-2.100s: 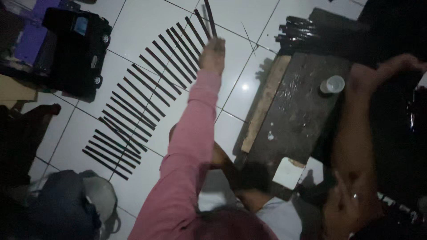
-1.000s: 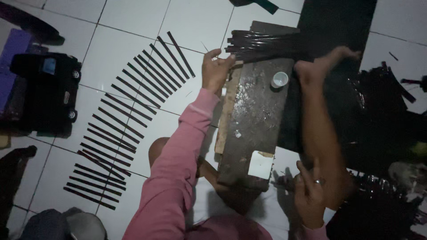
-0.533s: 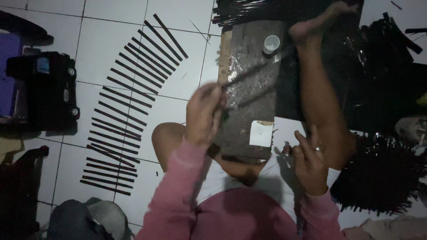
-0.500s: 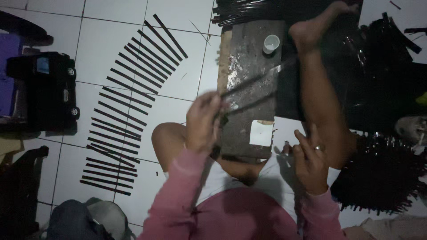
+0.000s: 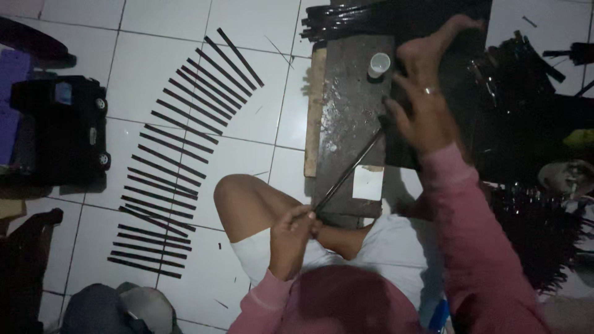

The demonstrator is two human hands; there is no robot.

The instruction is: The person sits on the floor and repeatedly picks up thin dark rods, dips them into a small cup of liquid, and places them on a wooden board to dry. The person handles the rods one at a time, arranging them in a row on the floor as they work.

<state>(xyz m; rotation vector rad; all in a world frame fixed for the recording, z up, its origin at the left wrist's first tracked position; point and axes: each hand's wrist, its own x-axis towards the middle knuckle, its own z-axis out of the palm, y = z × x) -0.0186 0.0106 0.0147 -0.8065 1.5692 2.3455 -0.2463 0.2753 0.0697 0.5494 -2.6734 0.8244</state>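
Strip (image 5: 349, 170), pinched at both ends by left hand (image 5: 291, 238) and right hand (image 5: 421, 117) fingers, could snap if overbent.

White tiled floor (image 5: 154, 37), curved row of dark strips (image 5: 176, 154) laid side by side on it, dark wooden board (image 5: 346, 117) flat on floor right of strips, small white cup (image 5: 378, 64) near board's far end, white paper square (image 5: 368, 182) at near end, black bag (image 5: 62, 130) at floor's left edge

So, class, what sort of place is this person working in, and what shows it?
Probably a home floor workshop for handcraft: white floor tiles, dark strips laid out in a fanned row, and a worn wooden board used as a low bench.
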